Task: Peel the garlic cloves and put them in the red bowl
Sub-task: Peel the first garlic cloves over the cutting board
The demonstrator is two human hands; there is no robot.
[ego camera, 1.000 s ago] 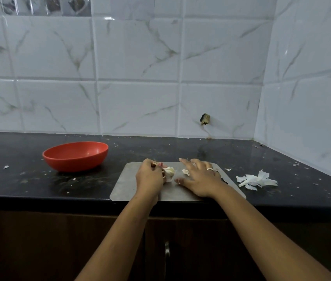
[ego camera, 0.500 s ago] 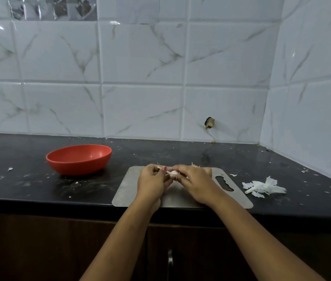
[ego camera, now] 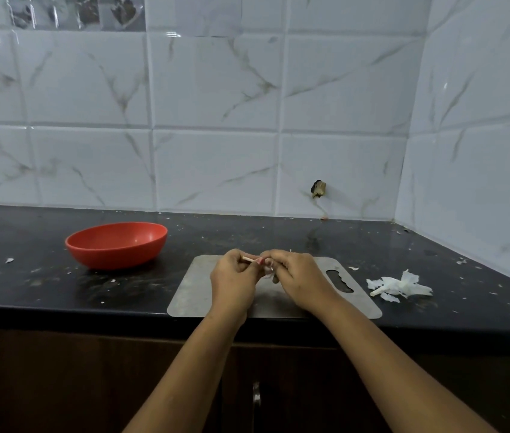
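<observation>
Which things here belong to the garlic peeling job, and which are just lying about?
In the job: garlic, gripped by left hand and right hand; red bowl; metal board beneath them.
Lying about: heap of peeled skins right of the board; small scrap left of the bowl; cupboard handle.

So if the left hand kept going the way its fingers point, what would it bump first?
The left hand points rightward, so it would push the small pale garlic clove it pinches straight into the right hand; depth is hard to judge.
</observation>
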